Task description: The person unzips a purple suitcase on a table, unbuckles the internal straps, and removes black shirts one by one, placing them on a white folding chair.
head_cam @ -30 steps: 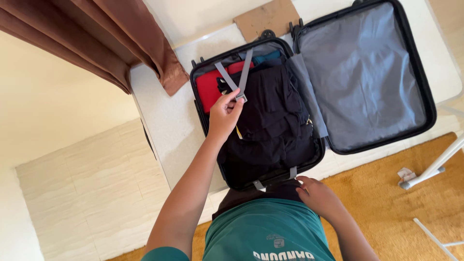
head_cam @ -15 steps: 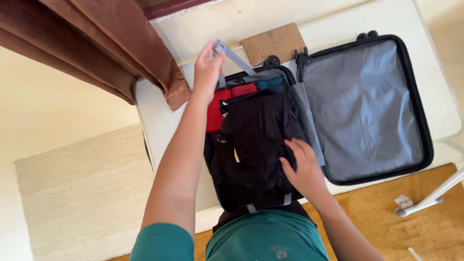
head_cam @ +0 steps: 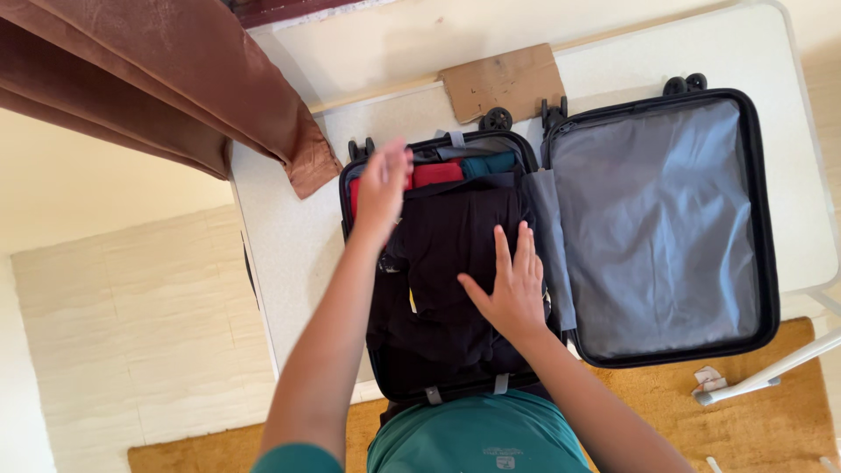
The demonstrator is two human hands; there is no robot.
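Your right hand (head_cam: 511, 285) lies flat and open on the black clothes (head_cam: 455, 263), fingers spread and pointing toward the far end of the suitcase (head_cam: 561, 236), gripping nothing. Your left hand (head_cam: 382, 188) is above the far left corner of the packed half, just over the red garment (head_cam: 429, 174). It is blurred, its fingers look loosely extended, and no strap or other thing shows in it; you cannot tell whether it touches the clothes beneath it.

The suitcase lies open on a white table (head_cam: 289, 236), with its wheels at the far edge. The left half is filled: the black clothes cover most of it, and the red garment and a teal garment (head_cam: 489, 163) show at the far end. A grey strap (head_cam: 455, 139) lies at that far rim, and two short grey strap ends (head_cam: 501, 384) poke out at the near rim, close to your green shirt (head_cam: 477, 438). The right half is the lid, lined in grey fabric (head_cam: 657, 228), and it holds nothing visible.

A piece of brown cardboard (head_cam: 503, 81) lies on the table just beyond the wheels. A brown curtain (head_cam: 175, 88) hangs at the upper left, its end resting on the table's corner. Under the table's near edge is a tan rug (head_cam: 745, 420), with a white frame leg (head_cam: 771, 372) standing on it at the right.
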